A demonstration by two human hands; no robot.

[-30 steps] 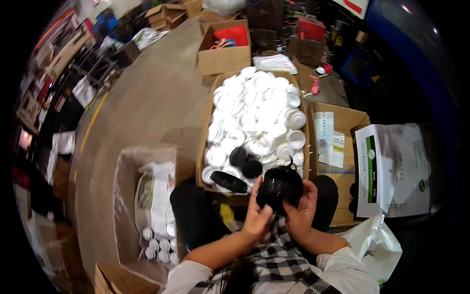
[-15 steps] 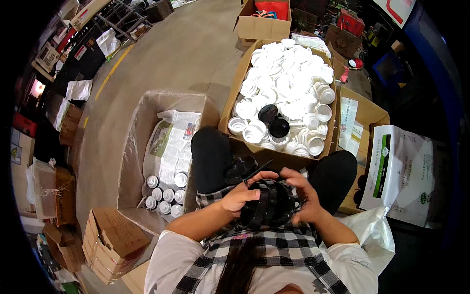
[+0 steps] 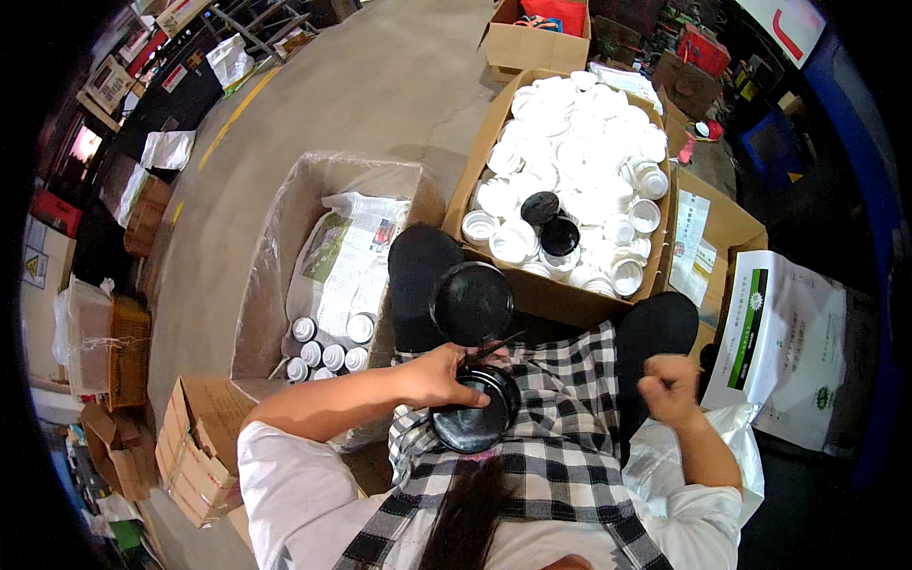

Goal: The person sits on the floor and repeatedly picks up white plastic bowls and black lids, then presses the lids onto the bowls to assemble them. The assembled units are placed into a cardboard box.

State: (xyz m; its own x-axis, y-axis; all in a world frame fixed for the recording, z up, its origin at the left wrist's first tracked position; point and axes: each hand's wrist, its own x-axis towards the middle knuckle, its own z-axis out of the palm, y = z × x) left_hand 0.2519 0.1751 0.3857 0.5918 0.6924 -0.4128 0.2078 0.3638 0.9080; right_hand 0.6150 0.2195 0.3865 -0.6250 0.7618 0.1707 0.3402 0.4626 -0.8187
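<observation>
Over my lap, my left hand (image 3: pixel 446 378) is closed on a shiny black round plastic cap (image 3: pixel 472 418), with the thumb on its upper edge. A larger, shallow black round piece (image 3: pixel 472 302) lies just beyond it, near my left knee, with a thin dark strip (image 3: pixel 499 344) by my fingers. My right hand (image 3: pixel 670 388) is curled in a fist next to my right knee, away from the cap. Whether something is inside that fist is hidden. Two black caps (image 3: pixel 560 236) rest on a heap of white plastic caps (image 3: pixel 579 142) in front of me.
The white caps fill a cardboard box (image 3: pixel 465 180). To the left, a plastic-lined carton (image 3: pixel 275 218) holds newspaper and stacked white caps (image 3: pixel 332 357). A closed carton (image 3: pixel 204 446) stands at lower left. At right are an open carton (image 3: pixel 736 214) and a white printed sack (image 3: pixel 798 342).
My right hand has left the black pieces and moved right, closing into a fist. My left hand has lowered and turned the cap. The larger black piece now shows its full round face.
</observation>
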